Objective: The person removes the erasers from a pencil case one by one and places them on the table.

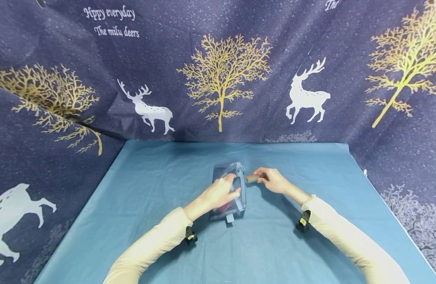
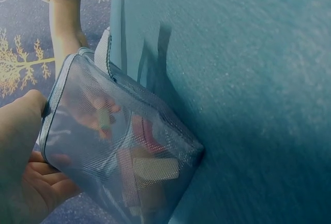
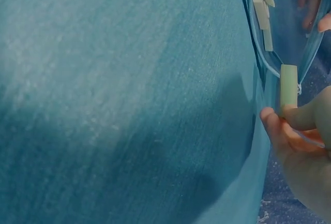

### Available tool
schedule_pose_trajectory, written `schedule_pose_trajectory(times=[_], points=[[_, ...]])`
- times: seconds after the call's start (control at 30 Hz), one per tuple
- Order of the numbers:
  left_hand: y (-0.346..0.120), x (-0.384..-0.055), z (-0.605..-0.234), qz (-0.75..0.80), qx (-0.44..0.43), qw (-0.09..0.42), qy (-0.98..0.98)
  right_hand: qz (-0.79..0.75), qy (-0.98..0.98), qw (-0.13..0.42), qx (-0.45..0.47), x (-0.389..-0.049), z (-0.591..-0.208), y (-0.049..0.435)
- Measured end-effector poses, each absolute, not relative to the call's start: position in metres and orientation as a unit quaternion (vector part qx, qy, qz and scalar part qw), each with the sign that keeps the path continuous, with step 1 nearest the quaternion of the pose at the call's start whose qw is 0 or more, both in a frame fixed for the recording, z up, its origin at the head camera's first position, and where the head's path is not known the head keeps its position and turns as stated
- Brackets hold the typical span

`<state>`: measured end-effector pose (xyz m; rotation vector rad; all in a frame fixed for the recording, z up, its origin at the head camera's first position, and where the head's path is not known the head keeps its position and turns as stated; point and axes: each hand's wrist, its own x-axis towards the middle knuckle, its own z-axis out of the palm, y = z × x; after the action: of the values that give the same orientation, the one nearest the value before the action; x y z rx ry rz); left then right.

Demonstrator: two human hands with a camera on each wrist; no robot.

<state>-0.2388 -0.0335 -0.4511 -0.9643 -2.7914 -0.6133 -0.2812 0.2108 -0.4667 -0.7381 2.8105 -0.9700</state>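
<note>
A blue mesh zipper pouch [image 1: 221, 170] stands at mid-table with its zippered mouth parted toward the right. My left hand [image 1: 219, 193] grips the mouth's edge, thumb on one side and fingers on the other. Through the mesh [image 2: 77, 151] several small blocks show, among them a cream block [image 2: 155, 168] and a red piece [image 2: 146, 133]. Between right thumb and fingers I pinch a small oblong block [image 3: 288, 87], pale green on the side facing the right wrist camera. My right hand [image 1: 273, 181] holds it just outside the mouth, its free end pointing at the pouch.
A blue cloth [image 1: 161, 177] covers the table. A dark curtain [image 1: 189, 23] printed with trees and deer rises behind it and at the sides. A pale tag [image 1: 230, 218] sticks out from the pouch's near end.
</note>
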Motion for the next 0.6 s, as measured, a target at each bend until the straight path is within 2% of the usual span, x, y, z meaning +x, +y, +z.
schedule_pose_trajectory(times=[0.6], points=[[-0.031, -0.238, -0.451, -0.199, -0.319, 0.05, -0.925, -0.303, 0.926, 0.022, -0.224, -0.283, -0.471, 0.224]])
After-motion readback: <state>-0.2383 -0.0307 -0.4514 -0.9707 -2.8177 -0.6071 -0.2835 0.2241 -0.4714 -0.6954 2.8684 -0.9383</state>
